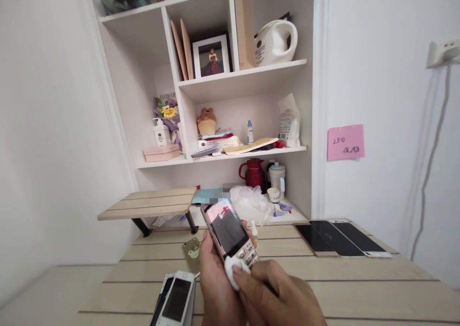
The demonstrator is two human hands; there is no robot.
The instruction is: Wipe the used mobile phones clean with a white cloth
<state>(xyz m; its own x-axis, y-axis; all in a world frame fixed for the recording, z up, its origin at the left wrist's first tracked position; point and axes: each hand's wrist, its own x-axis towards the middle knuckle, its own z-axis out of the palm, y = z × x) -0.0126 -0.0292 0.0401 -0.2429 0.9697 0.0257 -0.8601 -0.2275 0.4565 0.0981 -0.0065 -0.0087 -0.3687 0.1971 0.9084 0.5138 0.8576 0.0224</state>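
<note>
Wiping keypad phone (228, 233) with white pad (233, 271)

Three phones (341, 239) lie on the desk (359, 287); red jug (253, 174), perhaps a thermos, stands shelved.

A keypad phone (229, 235) sits in the left hand (215, 283), above the table (359, 287). The right hand (280, 295) presses a pad (233, 271) on its lower end. Two phones (176, 299) lie to the left, three phones (339, 239) to the right, shelves (244, 79) behind.
</note>
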